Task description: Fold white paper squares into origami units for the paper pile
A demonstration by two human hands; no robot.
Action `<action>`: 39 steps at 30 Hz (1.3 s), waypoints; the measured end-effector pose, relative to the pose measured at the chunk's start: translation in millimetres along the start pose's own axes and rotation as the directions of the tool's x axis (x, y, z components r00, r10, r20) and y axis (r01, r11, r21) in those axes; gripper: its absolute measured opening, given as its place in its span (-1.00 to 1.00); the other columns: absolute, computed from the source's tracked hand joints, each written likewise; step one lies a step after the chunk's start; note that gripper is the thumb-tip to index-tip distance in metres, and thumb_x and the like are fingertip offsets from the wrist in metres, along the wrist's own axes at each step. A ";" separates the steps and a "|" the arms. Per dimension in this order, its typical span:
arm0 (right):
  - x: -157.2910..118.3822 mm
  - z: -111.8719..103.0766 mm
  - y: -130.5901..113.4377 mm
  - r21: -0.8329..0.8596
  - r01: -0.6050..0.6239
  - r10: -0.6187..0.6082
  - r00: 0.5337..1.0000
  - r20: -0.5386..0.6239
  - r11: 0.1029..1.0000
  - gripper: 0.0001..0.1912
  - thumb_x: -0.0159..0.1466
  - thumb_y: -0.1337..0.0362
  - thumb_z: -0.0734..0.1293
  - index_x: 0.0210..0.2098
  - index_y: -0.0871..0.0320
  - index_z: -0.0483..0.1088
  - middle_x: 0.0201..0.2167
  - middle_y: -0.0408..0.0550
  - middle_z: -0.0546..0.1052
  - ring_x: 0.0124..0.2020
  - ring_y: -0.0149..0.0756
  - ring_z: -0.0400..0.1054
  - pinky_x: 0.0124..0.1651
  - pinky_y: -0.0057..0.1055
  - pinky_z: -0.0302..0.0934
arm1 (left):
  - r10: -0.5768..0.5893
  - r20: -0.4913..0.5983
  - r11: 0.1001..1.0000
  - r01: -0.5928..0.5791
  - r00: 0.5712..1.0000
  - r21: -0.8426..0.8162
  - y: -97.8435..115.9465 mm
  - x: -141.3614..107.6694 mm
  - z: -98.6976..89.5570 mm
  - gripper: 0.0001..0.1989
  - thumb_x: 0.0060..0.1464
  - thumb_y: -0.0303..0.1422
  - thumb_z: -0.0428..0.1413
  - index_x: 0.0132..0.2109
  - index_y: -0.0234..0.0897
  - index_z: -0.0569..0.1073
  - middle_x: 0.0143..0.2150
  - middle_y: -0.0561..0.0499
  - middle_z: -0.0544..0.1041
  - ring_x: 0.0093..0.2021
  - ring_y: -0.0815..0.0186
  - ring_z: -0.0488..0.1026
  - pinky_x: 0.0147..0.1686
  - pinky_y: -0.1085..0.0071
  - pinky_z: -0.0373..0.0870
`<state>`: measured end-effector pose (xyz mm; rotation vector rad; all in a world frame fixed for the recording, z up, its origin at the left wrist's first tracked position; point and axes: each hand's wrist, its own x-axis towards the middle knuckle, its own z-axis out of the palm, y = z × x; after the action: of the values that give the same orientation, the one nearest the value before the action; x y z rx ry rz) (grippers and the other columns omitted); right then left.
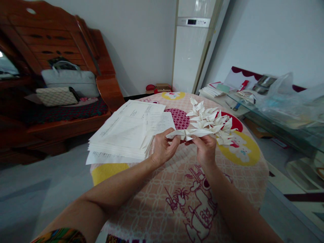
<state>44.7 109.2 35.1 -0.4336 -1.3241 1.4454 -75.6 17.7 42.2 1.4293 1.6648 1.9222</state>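
Observation:
Above the middle of the round table, both hands hold one folded white paper crane [188, 133] with its wings stretched out sideways. My left hand [164, 145] pinches it near the left wing, thumb toward me. On the other side my right hand [206, 147] grips it by the right wing, thumb and fingers closed. Just beyond the right hand lies a heap of folded paper cranes [210, 118] on the tablecloth. A thick stack of printed paper sheets [126, 131] lies to the left of my left hand, with smaller sheets on top.
A patterned pink cloth [152, 195] covers the table. At the right stands a glass-topped table [283, 125] with plastic bags [291, 98] and papers. A wooden bench [106, 91] holding bags is at the left; a tall white cabinet unit [189, 57] stands behind.

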 end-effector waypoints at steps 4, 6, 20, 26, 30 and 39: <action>-1.9 1.2 -8.3 -0.093 0.025 -0.024 1.000 0.018 0.995 -0.92 0.11 0.30 0.44 -0.40 0.16 0.60 -0.55 -0.14 0.59 -0.58 -0.33 0.46 -0.50 -0.39 0.43 | -0.021 -0.002 0.999 0.021 1.000 -0.044 -1.5 0.6 1.0 -0.80 0.18 -0.31 0.10 -0.39 -0.31 0.45 -0.47 0.02 0.52 -0.46 0.37 0.47 -0.46 0.49 0.36; -2.6 2.6 -13.4 -0.134 0.041 -0.039 0.999 0.023 0.990 -0.91 0.12 0.30 0.43 -0.41 0.17 0.60 -0.57 -0.13 0.59 -0.58 -0.32 0.46 -0.49 -0.39 0.43 | -0.038 -0.006 0.997 0.037 0.999 -0.069 -2.1 1.0 1.6 -0.80 0.18 -0.32 0.10 -0.38 -0.31 0.45 -0.46 0.02 0.53 -0.45 0.36 0.48 -0.44 0.48 0.38; -3.7 3.5 -15.7 -0.156 0.004 -0.005 1.000 -0.002 0.988 -0.88 0.11 0.23 0.44 -0.46 0.16 0.59 -0.58 -0.12 0.58 -0.58 -0.30 0.46 -0.48 -0.37 0.40 | -0.105 0.004 0.975 0.104 0.994 -0.196 -1.5 2.7 3.7 -0.78 0.15 -0.28 0.14 -0.39 -0.33 0.46 -0.47 -0.01 0.53 -0.46 0.34 0.50 -0.42 0.45 0.46; -2.0 -3.4 -1.5 -0.137 0.003 -0.005 1.000 -0.021 0.991 -0.76 0.20 0.22 0.40 -0.57 0.15 0.54 -0.65 -0.14 0.54 -0.58 -0.31 0.46 -0.43 -0.39 0.37 | -0.158 0.013 0.941 0.155 0.987 -0.300 -4.7 4.4 6.1 -0.72 0.13 -0.19 0.14 -0.31 -0.37 0.53 -0.44 -0.05 0.59 -0.47 0.27 0.55 -0.39 0.36 0.54; 0.3 -4.6 3.5 -0.057 -0.052 0.050 0.998 -0.031 0.997 -0.73 0.21 0.17 0.38 -0.57 0.14 0.51 -0.65 -0.14 0.53 -0.62 -0.31 0.43 -0.50 -0.38 0.36 | -0.242 0.034 0.897 0.236 0.970 -0.372 -9.8 5.1 7.2 -0.68 0.13 -0.17 0.12 -0.31 -0.39 0.55 -0.47 -0.08 0.60 -0.50 0.23 0.56 -0.37 0.29 0.56; 6.3 1.9 -6.0 0.094 -0.186 0.192 0.980 -0.056 0.978 -0.76 0.11 0.21 0.37 -0.63 0.15 0.48 -0.64 -0.06 0.56 -0.63 -0.23 0.45 -0.52 -0.30 0.41 | -0.383 0.104 0.775 0.381 0.918 -0.504 -11.3 11.8 11.2 -0.67 0.03 -0.16 0.19 -0.45 -0.39 0.49 -0.47 -0.14 0.61 -0.46 0.20 0.58 -0.38 0.30 0.54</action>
<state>43.6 112.4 43.3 -0.5559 -1.1876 1.6269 -77.6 36.8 37.3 0.8023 1.1771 1.9184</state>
